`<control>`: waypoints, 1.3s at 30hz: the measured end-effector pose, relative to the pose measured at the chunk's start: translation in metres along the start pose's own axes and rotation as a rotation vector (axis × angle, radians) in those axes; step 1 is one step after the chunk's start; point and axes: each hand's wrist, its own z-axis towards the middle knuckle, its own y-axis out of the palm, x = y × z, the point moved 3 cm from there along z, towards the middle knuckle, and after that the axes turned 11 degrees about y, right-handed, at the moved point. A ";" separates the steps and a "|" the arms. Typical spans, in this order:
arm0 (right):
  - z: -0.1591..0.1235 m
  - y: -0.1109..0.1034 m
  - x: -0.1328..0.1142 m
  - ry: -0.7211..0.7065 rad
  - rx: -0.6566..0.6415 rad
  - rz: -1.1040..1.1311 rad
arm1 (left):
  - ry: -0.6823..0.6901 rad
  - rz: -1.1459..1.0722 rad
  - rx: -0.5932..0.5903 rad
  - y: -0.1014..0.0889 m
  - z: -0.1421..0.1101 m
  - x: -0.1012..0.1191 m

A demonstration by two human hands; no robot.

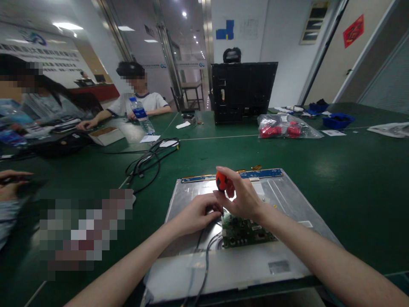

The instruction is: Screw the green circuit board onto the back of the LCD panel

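Note:
My right hand (238, 194) is closed around a screwdriver (220, 181) with an orange and black handle, held upright over the board's upper left corner. Just below it, my left hand (204, 211) has its thumb and fingers pinched together near the screwdriver's tip; what they hold, if anything, is hidden. The green circuit board (247, 232) is on the back of a silver flat display panel (182, 200), partly covered by my right forearm. Dark cables (207, 260) run from near the board over the panel's front edge. A blue strip board (265, 173) lies along the panel's far edge.
Coiled black cable (153, 157) lies beyond the panel to the left. A black monitor (244, 91), a plastic bag with red items (287, 127) and blue trays (338, 120) stand farther back. Co-workers sit at the left, near a water bottle (140, 114) and a small box (107, 135).

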 end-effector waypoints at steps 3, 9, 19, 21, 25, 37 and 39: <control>0.000 0.001 0.001 0.005 -0.021 0.004 | -0.010 0.025 -0.001 -0.001 0.000 0.003; -0.001 0.000 0.001 0.027 -0.073 0.028 | 0.013 0.025 0.013 0.000 0.000 -0.001; -0.001 0.000 0.000 0.014 -0.057 0.032 | 0.017 0.012 -0.007 0.001 -0.001 -0.002; -0.001 0.000 0.000 0.009 -0.033 0.012 | 0.016 0.017 -0.003 0.000 0.000 -0.001; 0.000 0.000 -0.002 -0.002 -0.008 -0.005 | 0.016 0.030 0.009 -0.001 0.000 0.002; -0.001 -0.002 -0.001 0.018 -0.088 0.042 | 0.066 -0.007 0.029 -0.001 0.001 0.002; -0.002 -0.002 0.000 0.021 -0.098 0.061 | 0.053 0.009 0.021 0.000 0.000 -0.001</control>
